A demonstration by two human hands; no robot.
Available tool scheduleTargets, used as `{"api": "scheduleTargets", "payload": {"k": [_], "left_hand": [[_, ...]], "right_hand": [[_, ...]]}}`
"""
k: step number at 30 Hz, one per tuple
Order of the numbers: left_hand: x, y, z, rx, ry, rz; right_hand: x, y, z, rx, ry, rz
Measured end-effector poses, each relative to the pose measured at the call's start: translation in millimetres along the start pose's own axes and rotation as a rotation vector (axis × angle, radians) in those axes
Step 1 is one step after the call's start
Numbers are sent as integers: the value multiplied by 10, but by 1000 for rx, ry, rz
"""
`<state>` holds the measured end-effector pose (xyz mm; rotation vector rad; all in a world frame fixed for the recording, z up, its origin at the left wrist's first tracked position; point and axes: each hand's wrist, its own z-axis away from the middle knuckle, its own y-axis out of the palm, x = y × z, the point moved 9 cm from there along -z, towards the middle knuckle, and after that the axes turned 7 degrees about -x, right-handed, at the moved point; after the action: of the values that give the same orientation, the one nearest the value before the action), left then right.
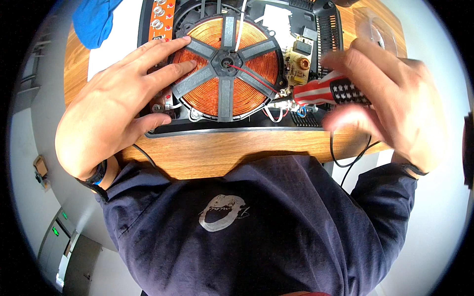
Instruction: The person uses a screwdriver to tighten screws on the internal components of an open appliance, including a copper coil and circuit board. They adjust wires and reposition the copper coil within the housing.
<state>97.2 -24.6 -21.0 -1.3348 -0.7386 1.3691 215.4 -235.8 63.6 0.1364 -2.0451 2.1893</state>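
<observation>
An opened induction cooker holds a round copper coil [252,101] on a black spoked frame. My left hand [116,86] lies with fingers spread, its fingertips on the coil's left side and its thumb near the casing's front edge. At the coil's lower right is a screwdriver [316,92] with a striped red-and-white handle and white stars on black. Its dark shaft points left toward the coil's rim, where the tip is hard to make out. My right hand [395,93] is loosely round the handle, fingers above and thumb below, blurred by motion.
Right of the coil sits a circuit board [301,61] with wires by it; an orange button board [159,19] is at the left. A blue cloth [94,22] lies far left, a clear plastic container [377,32] far right. A black cable [353,160] hangs over the wooden table's [197,155] front edge.
</observation>
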Motion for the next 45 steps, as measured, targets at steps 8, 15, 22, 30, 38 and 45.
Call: {"api": "scheduleTargets", "payload": {"k": [8,15,22,30,38,45], "left_hand": [[-13,8,3,-6,-10,-1],[-48,-37,-12,-1,-13,-15],[-28,4,-16,-5,-9,-5],[-29,-12,45,-9,-13,1],[-36,-14,13,2,-14,-11],[-36,-25,-9,8,-9,0]], "right_hand": [[-111,193,32,-313,132,-316],[-79,-63,-30,36,-271,-279],[-243,59,-5,2,59,-95],[26,-103,-130,-88,-166,-117],[66,-113,-132,-29,-213,-1],[22,-9,-40,14,44,-151]]}}
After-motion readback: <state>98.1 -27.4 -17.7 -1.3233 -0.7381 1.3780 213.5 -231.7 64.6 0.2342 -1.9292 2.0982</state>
